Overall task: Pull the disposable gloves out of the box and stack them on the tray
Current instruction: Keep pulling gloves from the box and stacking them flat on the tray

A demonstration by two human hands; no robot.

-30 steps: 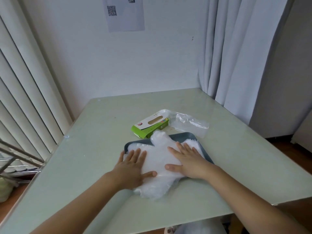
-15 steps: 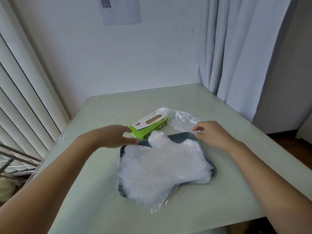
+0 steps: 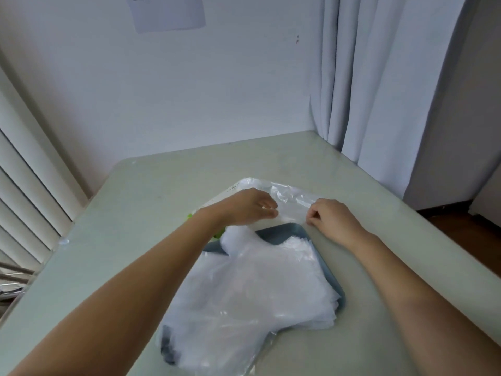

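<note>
Green-and-white cardboard glove box [image 3: 226, 191], mostly hidden under the left hand [image 3: 248, 207]. Its curled fingers pinch the near edge of a clear plastic disposable glove [image 3: 290, 198], and the right hand [image 3: 332, 218] apparently pinches the same edge. The glove lies flat between the hands, long axis left-right, cuff end unclear, just beyond the blue-grey tray [image 3: 282, 229]. The stacked gloves [image 3: 244, 289] run lengthwise towards the person.

Domestic room: curtains [image 3: 379, 77], blinds [image 3: 24, 185], plain table [image 3: 162, 185].

I read nothing here. Paper sheet [image 3: 168, 14] on wall: dark print at top edge, too blurred. Box [image 3: 230, 189]: tiny marks, illegible.
</note>
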